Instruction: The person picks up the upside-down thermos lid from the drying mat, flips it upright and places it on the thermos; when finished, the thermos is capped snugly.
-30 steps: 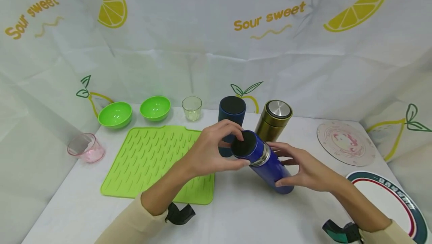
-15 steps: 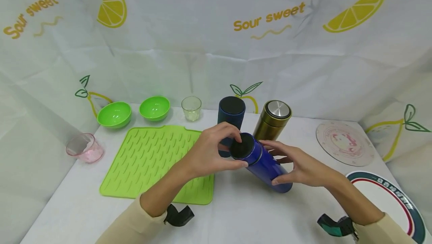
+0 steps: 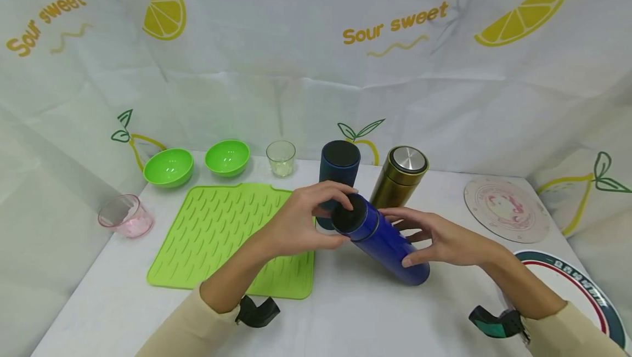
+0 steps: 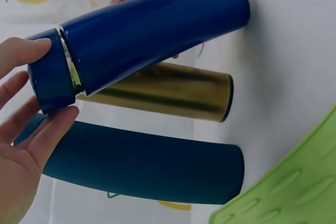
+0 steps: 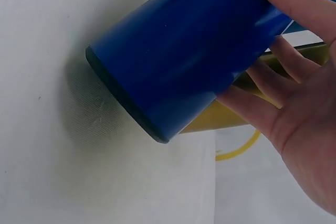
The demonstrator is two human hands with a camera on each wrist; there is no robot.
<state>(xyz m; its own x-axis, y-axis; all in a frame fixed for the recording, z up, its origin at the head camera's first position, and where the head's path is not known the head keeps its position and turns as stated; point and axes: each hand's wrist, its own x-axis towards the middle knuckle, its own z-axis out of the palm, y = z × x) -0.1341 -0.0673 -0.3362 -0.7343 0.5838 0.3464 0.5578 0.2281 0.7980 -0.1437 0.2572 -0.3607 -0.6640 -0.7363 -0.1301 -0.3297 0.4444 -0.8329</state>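
A blue thermos flask is held tilted above the white table, its base toward the lower right. My left hand pinches its blue lid, which has a black top, between thumb and fingers. The left wrist view shows a thin, uneven gap between lid and body. My right hand grips the body, thumb on the near side and fingers on the far side. Just behind stand a dark blue flask with a black top and a gold flask with a silver lid top.
A green drying mat lies left of the flasks. Two green bowls, a clear glass and a pink glass stand along the back and left. Two round mats, one pink and one white, lie at right.
A second ago a wide band of silver neck showed between lid and body. Now the lid sits down over the neck, and the flask's top has shifted slightly left.
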